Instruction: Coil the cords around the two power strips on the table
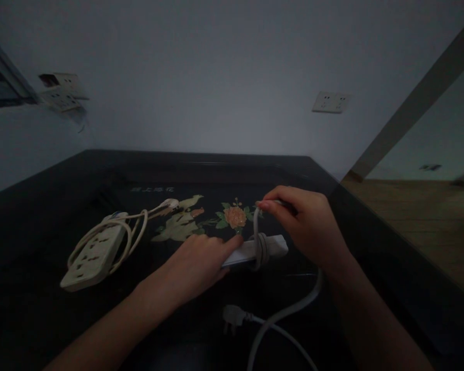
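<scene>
A white power strip (272, 246) lies on the black table (54, 206) in front of me, with its grey cord (260, 252) looped around its middle. My left hand (195, 268) rests on the strip's left end, fingers closed over it. My right hand (307, 224) pinches the cord above the strip, holding a loop up. The rest of the cord (290, 312) trails down toward me and ends in a white plug (232, 317) lying near the table's front.
A second, cream power strip (95, 257) with its cord coiled around it lies to the left. The tabletop bears a flower and bird picture (201, 219). Wall sockets (330, 102) sit on the wall behind. A wooden floor (421, 216) lies to the right.
</scene>
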Available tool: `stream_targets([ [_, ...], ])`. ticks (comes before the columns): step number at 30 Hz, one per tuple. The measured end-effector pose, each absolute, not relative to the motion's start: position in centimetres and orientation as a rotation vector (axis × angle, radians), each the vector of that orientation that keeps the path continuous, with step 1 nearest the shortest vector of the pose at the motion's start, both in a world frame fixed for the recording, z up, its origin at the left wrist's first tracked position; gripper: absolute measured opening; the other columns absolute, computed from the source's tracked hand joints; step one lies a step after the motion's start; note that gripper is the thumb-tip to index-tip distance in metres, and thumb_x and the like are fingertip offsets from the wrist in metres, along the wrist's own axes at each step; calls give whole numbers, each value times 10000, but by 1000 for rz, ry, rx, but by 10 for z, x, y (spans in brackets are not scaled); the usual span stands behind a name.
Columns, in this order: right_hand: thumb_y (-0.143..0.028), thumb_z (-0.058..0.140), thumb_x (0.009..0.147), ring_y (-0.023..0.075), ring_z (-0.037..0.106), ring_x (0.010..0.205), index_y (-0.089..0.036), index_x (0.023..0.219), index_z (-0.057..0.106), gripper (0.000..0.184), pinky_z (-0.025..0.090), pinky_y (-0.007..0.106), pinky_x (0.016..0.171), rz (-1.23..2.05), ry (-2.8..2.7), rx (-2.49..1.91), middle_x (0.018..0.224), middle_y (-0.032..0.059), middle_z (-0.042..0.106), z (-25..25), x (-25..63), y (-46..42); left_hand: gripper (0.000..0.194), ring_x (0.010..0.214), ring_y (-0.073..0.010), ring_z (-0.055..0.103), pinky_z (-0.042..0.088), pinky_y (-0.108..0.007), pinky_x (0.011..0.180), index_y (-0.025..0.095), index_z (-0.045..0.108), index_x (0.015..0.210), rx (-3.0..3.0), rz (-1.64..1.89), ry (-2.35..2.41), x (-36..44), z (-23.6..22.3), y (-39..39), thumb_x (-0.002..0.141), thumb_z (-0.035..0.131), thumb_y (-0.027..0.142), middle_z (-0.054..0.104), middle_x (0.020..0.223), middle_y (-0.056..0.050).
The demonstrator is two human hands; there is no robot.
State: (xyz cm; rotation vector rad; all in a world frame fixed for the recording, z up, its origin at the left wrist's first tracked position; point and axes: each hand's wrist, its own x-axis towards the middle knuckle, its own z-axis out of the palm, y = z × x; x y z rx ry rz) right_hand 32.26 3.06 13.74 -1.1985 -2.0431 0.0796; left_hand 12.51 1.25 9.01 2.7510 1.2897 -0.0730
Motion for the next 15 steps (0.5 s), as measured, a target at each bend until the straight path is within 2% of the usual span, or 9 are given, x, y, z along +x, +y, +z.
stream_targets([
  [6,-348,518,890,109,550,563,-196,694,648,280,353,223,536,106,-2096,-1153,644,5,653,136,311,20,431,721,-291,685,502,-347,606,233,494,1225,2744,-115,1263,129,84,11,805,589,214,712,838,-86],
  [11,-336,549,851,102,476,498,-180,683,660,255,296,228,480,180,-1959,-1300,549,-8,581,133,328,41,425,763,-285,685,507,-341,621,233,493,1227,2817,-69,1226,129,91,15,814,588,210,713,912,-78],
  [15,-391,542,825,107,458,522,-165,654,640,300,302,233,498,338,-1919,-1331,556,-4,554,127,349,67,445,766,-270,679,501,-333,653,248,489,1248,2905,-58,1264,125,101,24,814,589,235,712,924,-80],
])
